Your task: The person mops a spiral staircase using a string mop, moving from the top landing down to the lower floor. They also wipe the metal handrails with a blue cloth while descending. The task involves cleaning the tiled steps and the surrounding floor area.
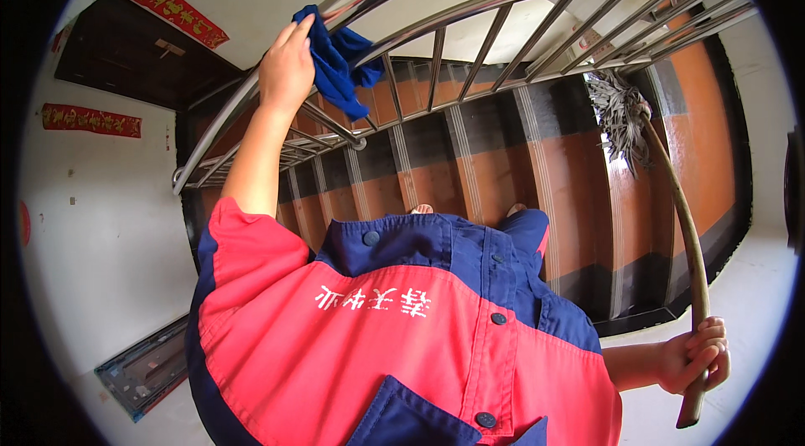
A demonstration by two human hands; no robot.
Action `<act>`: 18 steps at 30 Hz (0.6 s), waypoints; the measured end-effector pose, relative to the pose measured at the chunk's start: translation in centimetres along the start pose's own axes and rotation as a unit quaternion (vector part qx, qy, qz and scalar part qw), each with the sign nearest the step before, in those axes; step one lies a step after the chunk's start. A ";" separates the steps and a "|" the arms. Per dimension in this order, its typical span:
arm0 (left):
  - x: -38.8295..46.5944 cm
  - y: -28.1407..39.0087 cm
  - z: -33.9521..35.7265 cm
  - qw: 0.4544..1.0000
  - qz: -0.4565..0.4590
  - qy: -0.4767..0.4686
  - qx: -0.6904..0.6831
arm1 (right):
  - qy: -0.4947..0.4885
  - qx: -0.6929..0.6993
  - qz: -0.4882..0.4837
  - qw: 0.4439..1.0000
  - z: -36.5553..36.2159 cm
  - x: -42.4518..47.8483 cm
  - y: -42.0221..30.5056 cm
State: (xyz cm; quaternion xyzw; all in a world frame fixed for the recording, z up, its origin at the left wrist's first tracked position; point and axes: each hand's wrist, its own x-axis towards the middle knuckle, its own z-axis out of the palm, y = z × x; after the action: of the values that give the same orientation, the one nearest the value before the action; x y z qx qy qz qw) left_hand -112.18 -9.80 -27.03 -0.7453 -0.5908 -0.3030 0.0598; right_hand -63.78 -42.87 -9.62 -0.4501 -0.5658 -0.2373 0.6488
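Note:
My left hand (287, 72) presses a blue cloth (339, 62) onto the upper steel handrail (220, 109). The cloth drapes over the rail, and its loose end hangs beside the bars. Low at the right, my right hand (698, 355) is wrapped around the wooden handle (682, 207) of a mop. Its head of grey fabric strips (619, 122) rests on the stairs near the foot of the railing, at the upper right.
Brown and black tiled stairs (503, 169) with pale grooved nosings run beneath me, with my feet on them. Steel balusters (484, 56) line one side. A dark door (144, 47) with red paper banners (170, 9) stands at left. White walls (107, 245) flank the stairs.

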 end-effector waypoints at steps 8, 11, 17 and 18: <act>3.0 -3.3 5.5 0.995 0.040 0.027 -0.081 | 0.017 0.010 0.009 1.000 -1.7 -0.1 1.0; 1.6 -6.6 6.4 0.993 0.027 0.002 -0.112 | 0.023 -0.002 0.008 1.000 -2.3 -0.3 2.1; -0.9 -14.9 4.9 0.974 -0.124 -0.188 -0.033 | 0.057 0.035 0.042 0.997 -4.8 -1.5 4.3; 1.6 -12.3 4.8 0.993 -0.058 -0.100 0.004 | 0.054 0.025 0.032 0.998 -5.3 -1.5 4.0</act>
State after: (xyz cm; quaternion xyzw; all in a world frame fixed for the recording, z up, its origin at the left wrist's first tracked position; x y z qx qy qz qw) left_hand -121.42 -2.70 -33.33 -0.7362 -0.6371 -0.2277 -0.0143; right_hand -58.13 -45.79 -12.09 -0.4386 -0.5211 -0.2263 0.6964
